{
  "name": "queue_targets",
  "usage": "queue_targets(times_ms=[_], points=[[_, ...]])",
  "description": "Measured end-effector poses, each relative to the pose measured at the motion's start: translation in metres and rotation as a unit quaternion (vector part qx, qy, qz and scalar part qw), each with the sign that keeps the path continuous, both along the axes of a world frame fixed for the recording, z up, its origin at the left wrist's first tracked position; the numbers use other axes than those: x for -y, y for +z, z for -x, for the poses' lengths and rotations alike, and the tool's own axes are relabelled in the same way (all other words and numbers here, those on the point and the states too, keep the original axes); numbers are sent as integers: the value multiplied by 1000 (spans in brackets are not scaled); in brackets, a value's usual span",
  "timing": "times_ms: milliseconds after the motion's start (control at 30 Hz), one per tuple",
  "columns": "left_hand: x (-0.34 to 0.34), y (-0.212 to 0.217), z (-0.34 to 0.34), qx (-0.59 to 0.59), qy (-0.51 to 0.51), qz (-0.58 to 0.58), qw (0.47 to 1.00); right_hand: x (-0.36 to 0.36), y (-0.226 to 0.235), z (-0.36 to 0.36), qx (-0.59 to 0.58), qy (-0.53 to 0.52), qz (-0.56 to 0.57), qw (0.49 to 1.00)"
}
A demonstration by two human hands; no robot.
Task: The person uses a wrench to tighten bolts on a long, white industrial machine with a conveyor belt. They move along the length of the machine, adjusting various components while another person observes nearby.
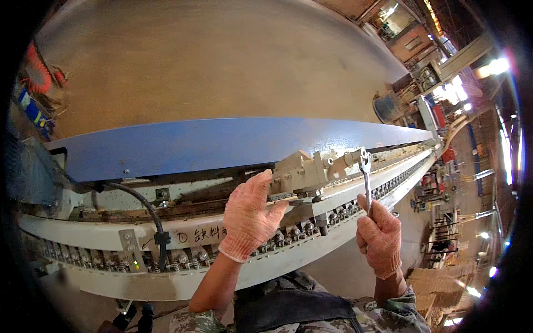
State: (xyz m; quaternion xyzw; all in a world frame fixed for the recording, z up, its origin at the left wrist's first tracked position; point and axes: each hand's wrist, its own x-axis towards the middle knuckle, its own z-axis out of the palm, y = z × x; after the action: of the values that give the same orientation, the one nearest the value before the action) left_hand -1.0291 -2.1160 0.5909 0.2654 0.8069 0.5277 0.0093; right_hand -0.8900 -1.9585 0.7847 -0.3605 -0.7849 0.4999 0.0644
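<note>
Our gloved left hand [251,216], fingers together and thumb apart, is near the grey metal block [298,168], perhaps touching; with right hand [381,236] we clamp fingers around the wrench [367,183].

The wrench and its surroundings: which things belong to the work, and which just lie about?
Apparently in use:
wrench, in the right hand
pale metal fitting, by the left hand

Apparently not in use:
coiled red hose
blue drum

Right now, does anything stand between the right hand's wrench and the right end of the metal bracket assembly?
Nothing visible does: the head of the silver wrench overlaps that end of the metal bracket assembly in this view, though contact is unclear. The gloved left hand is by the opposite end.
</note>
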Motion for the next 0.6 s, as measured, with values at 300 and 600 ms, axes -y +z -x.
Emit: queue_targets(times_ms=[300, 600], points=[[-30, -6, 16, -44, -7, -82, 996, 19, 5, 27, 49, -21, 23, 998], [-30, -1, 14, 22, -45, -95, 994, 17, 23, 35, 197, -44, -103, 974]])
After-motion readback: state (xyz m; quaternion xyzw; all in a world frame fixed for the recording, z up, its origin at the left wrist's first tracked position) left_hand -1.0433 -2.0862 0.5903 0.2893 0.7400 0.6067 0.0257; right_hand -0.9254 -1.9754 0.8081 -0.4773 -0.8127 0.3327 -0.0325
